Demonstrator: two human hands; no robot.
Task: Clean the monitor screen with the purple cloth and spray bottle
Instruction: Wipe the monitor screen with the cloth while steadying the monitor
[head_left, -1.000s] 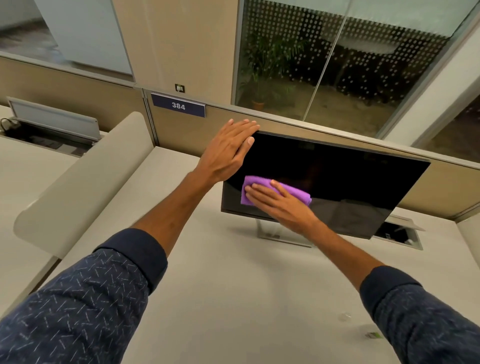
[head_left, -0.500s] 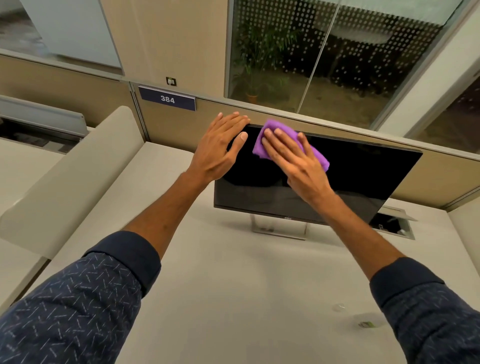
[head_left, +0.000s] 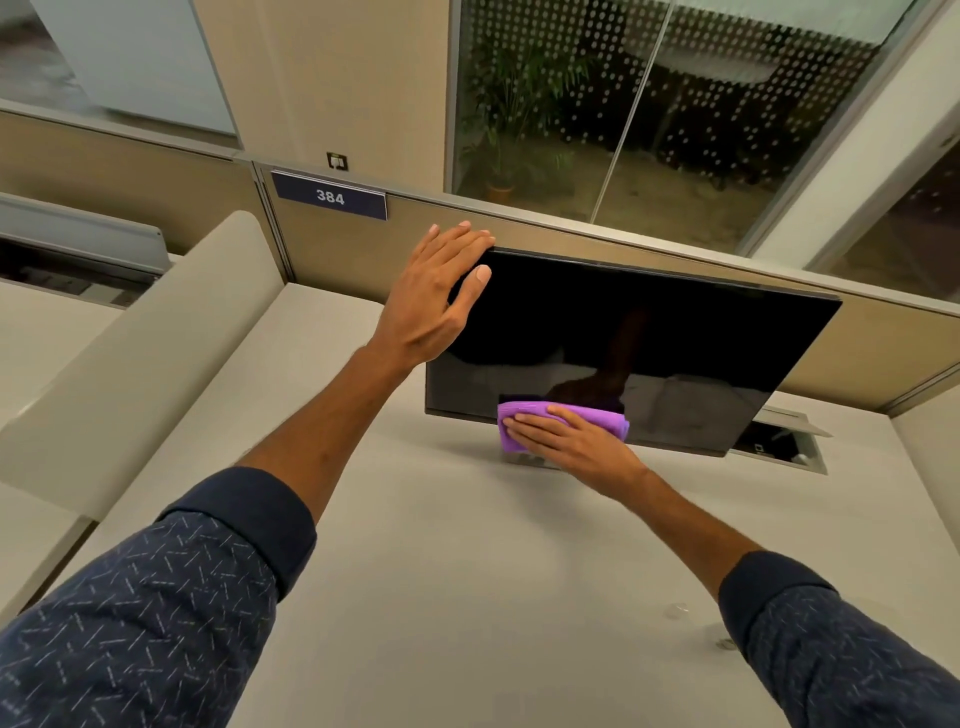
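Note:
A black monitor stands switched off on the desk, its screen tilted back. My left hand grips its top left corner, fingers behind the panel and thumb on the screen. My right hand lies flat on the folded purple cloth and presses it against the screen's bottom edge, left of centre. The monitor's stand is mostly hidden behind that hand. No spray bottle is in view.
The light desk runs back to a tan partition with a "384" sign. An open cable hatch lies right of the monitor. A curved divider bounds the left side. Glass walls rise behind.
My right hand has swept the cloth from the screen's top edge down to its bottom edge. My left hand has stayed on the top left corner.

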